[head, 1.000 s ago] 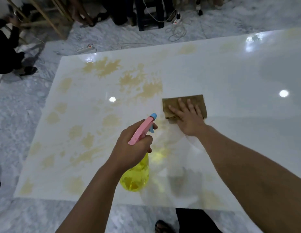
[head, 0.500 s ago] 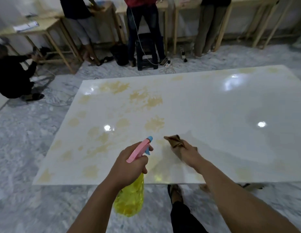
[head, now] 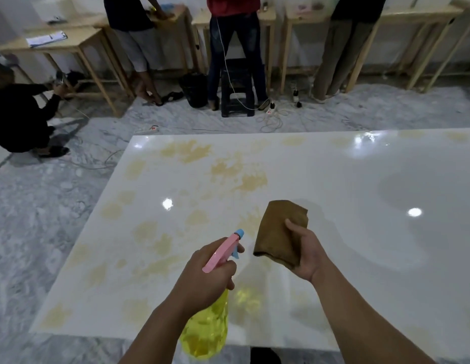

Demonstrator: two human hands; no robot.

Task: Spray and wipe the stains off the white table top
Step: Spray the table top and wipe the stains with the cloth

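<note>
A grey marbled floor (head: 39, 219) fills the left side and the upper middle of the frame. On it stands the white table top (head: 359, 232), a glossy slab that spans the centre and right of the frame and reflects several bright ceiling lights. Yellowish-brown stains (head: 228, 169) are scattered over its left half, densest toward the upper centre and along the left edge, with a few faint ones along the far edge at upper right; the right part of the surface looks clean, with a dull film across it.

Along the top of the frame runs a row of pale wooden tables (head: 71, 46), with three people standing at them, seen only from the waist down, and a person in black (head: 21, 119) crouching at the far left. A dark stool (head: 236, 90) and trailing white cables (head: 270, 119) sit on the floor below the middle figure.

In the lower centre, the left hand (head: 207, 274) is closed around the neck of a spray bottle (head: 205, 329) with a yellow translucent body and a pink and blue trigger head whose nozzle points away toward the stains. Just to its right, the right hand (head: 304, 253) grips a folded brown cloth (head: 281, 232), lifted clear of the table top and held above its near central part.
</note>
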